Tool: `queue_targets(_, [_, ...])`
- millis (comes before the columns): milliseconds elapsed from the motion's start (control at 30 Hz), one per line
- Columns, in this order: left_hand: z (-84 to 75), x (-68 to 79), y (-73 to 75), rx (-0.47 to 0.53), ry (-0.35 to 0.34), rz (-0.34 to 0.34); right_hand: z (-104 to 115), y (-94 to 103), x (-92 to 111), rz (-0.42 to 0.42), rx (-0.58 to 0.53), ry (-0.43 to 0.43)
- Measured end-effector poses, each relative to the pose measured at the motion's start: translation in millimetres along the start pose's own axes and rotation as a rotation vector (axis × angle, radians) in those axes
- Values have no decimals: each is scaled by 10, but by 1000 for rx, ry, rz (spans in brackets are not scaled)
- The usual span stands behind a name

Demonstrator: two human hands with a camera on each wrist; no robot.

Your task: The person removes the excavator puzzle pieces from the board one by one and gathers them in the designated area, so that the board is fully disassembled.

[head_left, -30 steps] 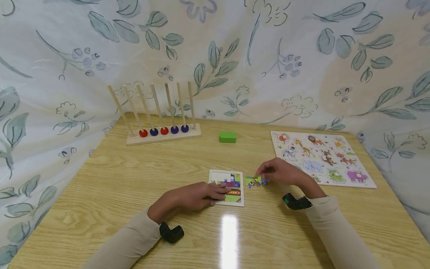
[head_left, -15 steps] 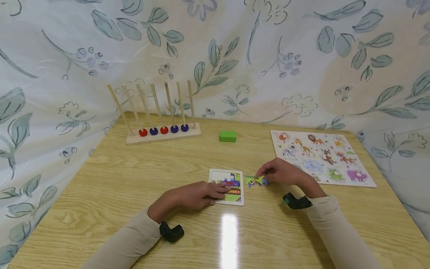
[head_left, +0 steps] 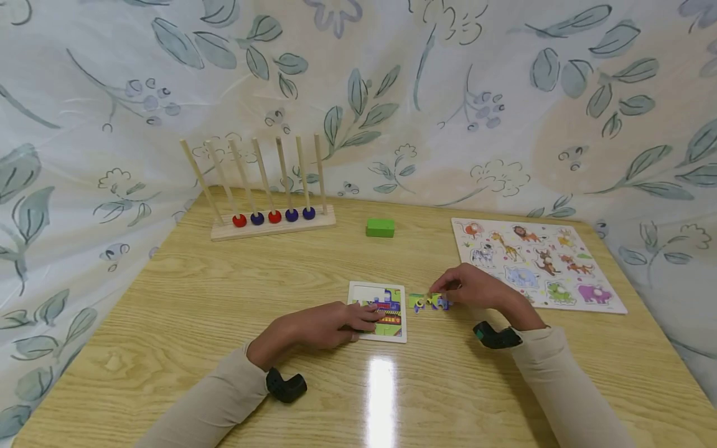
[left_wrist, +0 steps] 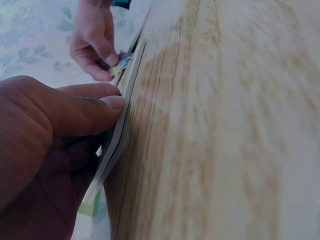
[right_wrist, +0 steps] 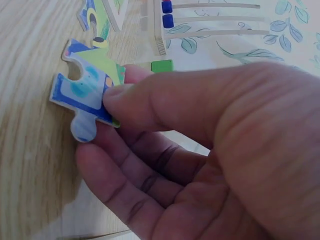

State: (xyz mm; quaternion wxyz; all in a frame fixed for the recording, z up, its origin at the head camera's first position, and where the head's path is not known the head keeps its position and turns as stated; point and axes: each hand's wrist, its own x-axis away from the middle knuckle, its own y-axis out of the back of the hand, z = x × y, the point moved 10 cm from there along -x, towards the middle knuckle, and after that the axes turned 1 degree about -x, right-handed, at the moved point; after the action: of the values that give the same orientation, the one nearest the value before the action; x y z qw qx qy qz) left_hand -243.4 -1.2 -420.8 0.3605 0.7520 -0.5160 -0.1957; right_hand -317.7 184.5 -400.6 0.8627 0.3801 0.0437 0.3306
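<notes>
My left hand [head_left: 342, 325] rests on a small white-framed jigsaw tray [head_left: 401, 340] with a train picture, its fingers lying over the lower left. In the left wrist view the thumb touches the tray's edge [left_wrist: 131, 80]. My right hand [head_left: 469, 286] pinches a blue and green jigsaw piece [right_wrist: 90, 87] between thumb and fingers, tilted a little off the table, just right of the tray. A second, green and yellow jigsaw piece [head_left: 417, 302] lies between the tray and the held piece. The tray's upper left part shows bare white.
A peg stand [head_left: 271, 229] with red and blue beads stands at the back left. A green block [head_left: 380, 228] sits at the back middle. To the right lies an animal puzzle board [head_left: 538, 264], behind the right hand. A floral cloth [head_left: 426, 93] hangs behind the table [head_left: 269, 267].
The right hand has shifted the pinched jigsaw piece slightly to the right, and more of its face shows. My left hand has kept its place on the tray.
</notes>
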Motion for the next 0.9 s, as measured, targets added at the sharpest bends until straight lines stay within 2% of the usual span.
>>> queue_targets(533, [21, -7, -3, 5, 1, 3, -44, 62, -4, -24, 48, -47])
queue_targets(900, [2, -15, -8, -3, -2, 5, -41, 28, -78, -23, 60, -36])
